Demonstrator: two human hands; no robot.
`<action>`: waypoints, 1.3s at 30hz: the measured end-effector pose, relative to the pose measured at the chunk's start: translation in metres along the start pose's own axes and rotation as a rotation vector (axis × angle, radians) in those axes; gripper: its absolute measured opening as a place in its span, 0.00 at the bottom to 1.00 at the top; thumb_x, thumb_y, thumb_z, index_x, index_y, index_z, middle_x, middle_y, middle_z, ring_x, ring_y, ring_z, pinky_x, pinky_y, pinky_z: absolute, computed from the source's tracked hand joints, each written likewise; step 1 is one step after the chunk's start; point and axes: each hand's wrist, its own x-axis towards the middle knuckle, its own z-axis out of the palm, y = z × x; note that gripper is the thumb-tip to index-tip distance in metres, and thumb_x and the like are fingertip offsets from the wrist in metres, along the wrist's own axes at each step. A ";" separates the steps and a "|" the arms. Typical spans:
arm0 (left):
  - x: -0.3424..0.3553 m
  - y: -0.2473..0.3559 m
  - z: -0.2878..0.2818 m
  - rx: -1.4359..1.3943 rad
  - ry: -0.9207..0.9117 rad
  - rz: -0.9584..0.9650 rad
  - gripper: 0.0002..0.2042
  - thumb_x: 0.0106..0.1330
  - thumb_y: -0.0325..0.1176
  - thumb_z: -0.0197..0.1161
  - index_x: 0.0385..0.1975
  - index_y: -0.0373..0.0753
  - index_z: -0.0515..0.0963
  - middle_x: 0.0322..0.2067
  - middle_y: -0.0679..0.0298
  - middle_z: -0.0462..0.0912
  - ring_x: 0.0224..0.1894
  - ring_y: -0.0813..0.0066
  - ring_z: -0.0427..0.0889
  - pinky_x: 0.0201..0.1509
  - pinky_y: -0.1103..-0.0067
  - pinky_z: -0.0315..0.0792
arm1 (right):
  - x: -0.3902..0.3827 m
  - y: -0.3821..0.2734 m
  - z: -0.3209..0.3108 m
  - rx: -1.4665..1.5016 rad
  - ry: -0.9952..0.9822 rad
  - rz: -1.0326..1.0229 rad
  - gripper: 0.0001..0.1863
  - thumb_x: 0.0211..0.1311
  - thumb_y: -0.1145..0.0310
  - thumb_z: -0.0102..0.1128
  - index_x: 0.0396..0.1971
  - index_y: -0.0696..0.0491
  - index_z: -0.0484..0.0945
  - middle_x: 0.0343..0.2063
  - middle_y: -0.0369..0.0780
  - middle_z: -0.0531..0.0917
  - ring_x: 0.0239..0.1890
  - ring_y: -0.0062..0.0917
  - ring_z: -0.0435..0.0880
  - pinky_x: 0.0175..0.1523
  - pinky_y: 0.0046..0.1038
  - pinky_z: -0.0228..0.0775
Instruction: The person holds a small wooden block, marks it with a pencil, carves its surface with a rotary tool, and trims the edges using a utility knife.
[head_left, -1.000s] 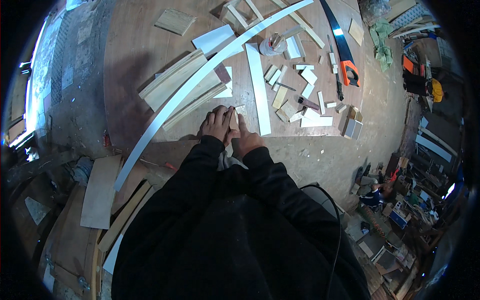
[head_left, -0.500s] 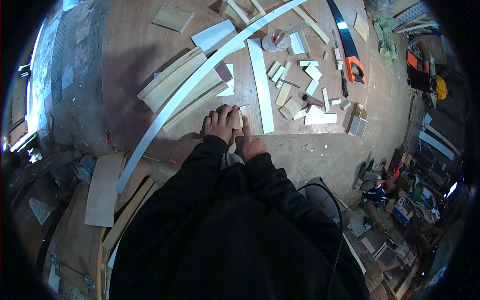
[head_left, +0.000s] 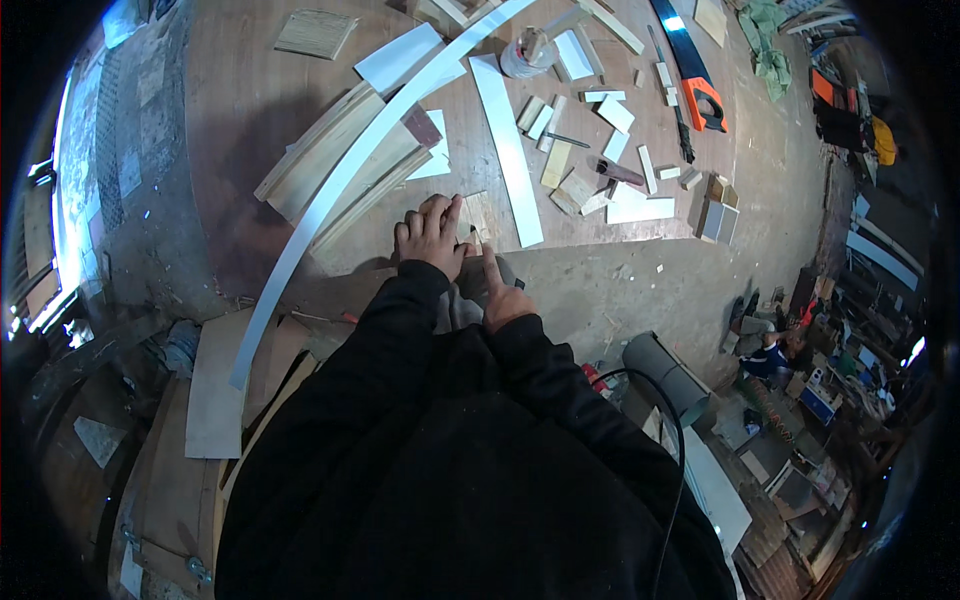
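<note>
At the near edge of the table both hands are at a small pale wooden block with a dark spot at its far end. My left hand grips the block's left side, its fingers bent over the tabletop. My right hand has its index finger stretched along the block's right side. The other right fingers are curled, and what lies beneath them is hidden. Just beyond the block lies a flat piece of wood. A long white strip is to the right of it.
Long boards lie at left, crossed by a long curved white strip. Wood offcuts, a jar and an orange-handled handsaw are at right. A black cable hangs beside my right arm. Another person is far right.
The view has shifted, so the tabletop sits higher and further left. My hands have drawn slightly apart, showing more of the wood between them. The right index finger stays extended.
</note>
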 end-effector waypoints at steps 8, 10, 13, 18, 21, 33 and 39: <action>-0.001 0.008 -0.003 0.028 -0.031 0.023 0.43 0.54 0.51 0.71 0.70 0.49 0.59 0.62 0.64 0.63 0.57 0.58 0.67 0.53 0.58 0.62 | -0.026 0.026 0.019 0.071 0.039 0.019 0.44 0.59 0.73 0.47 0.75 0.37 0.42 0.31 0.60 0.83 0.36 0.56 0.84 0.43 0.51 0.75; 0.004 0.010 0.001 0.027 0.003 -0.013 0.43 0.54 0.51 0.72 0.70 0.47 0.59 0.63 0.61 0.62 0.60 0.56 0.67 0.55 0.57 0.65 | -0.036 0.038 0.030 0.144 0.101 -0.032 0.41 0.61 0.72 0.46 0.74 0.37 0.45 0.33 0.59 0.83 0.35 0.56 0.83 0.41 0.52 0.74; 0.006 0.000 0.002 -0.046 0.015 0.026 0.44 0.53 0.50 0.73 0.69 0.46 0.59 0.63 0.60 0.62 0.60 0.53 0.67 0.58 0.59 0.67 | -0.068 0.050 0.017 0.291 0.286 -0.046 0.39 0.65 0.72 0.46 0.74 0.37 0.46 0.35 0.57 0.84 0.34 0.56 0.83 0.38 0.51 0.73; 0.004 0.000 0.003 -0.159 0.006 -0.056 0.43 0.41 0.37 0.81 0.59 0.40 0.63 0.55 0.52 0.63 0.56 0.50 0.70 0.60 0.65 0.69 | -0.117 0.102 0.002 0.616 0.792 -0.196 0.36 0.69 0.76 0.45 0.74 0.42 0.48 0.43 0.54 0.81 0.36 0.49 0.83 0.38 0.40 0.75; -0.005 -0.013 0.025 -0.212 0.235 0.088 0.37 0.45 0.33 0.78 0.56 0.39 0.64 0.53 0.51 0.66 0.54 0.51 0.71 0.57 0.65 0.70 | -0.148 0.134 0.016 0.657 0.876 -0.214 0.35 0.68 0.78 0.44 0.74 0.45 0.50 0.48 0.54 0.81 0.39 0.47 0.85 0.41 0.37 0.75; -0.137 0.110 -0.146 -0.437 0.449 0.746 0.15 0.43 0.22 0.68 0.33 0.43 0.80 0.36 0.62 0.77 0.43 0.57 0.76 0.45 0.67 0.71 | -0.212 0.139 0.078 1.542 0.656 -0.256 0.22 0.69 0.70 0.56 0.62 0.54 0.69 0.30 0.32 0.76 0.27 0.15 0.74 0.34 0.20 0.69; -0.166 0.128 -0.204 -0.420 0.518 0.950 0.18 0.41 0.18 0.69 0.35 0.43 0.80 0.35 0.62 0.76 0.40 0.60 0.75 0.42 0.71 0.70 | -0.244 0.103 0.024 1.379 0.720 -0.576 0.20 0.58 0.77 0.69 0.50 0.55 0.74 0.40 0.33 0.79 0.39 0.12 0.75 0.43 0.17 0.69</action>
